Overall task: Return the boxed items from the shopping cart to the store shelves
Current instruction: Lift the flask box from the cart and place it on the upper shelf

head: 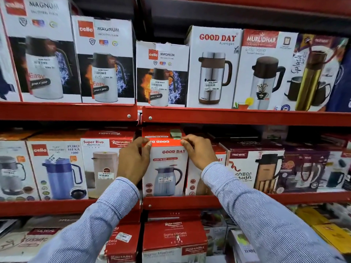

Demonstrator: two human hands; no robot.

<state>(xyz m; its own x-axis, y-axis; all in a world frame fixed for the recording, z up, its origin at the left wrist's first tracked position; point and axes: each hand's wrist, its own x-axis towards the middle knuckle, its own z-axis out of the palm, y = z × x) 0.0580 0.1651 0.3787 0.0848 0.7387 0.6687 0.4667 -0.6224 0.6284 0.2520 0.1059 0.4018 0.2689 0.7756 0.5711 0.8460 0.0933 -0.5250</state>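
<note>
A red and white Good Day flask box (167, 168) stands upright on the middle red shelf (190, 203), between a Super Riva box (100, 164) and another Good Day box partly hidden behind my right wrist. My left hand (133, 160) grips the box's upper left edge. My right hand (199, 150) holds its upper right corner, fingers curled over the top. Both arms wear striped blue sleeves. The shopping cart is out of view.
The upper shelf (228, 116) holds Cello Magnum boxes (104, 59), a tall Good Day box (212, 67) and a Murlidhar box (264, 71). A Trueware box (252, 168) sits to the right. Rishabh boxes (174, 238) fill the lower shelf. Little gap remains between boxes.
</note>
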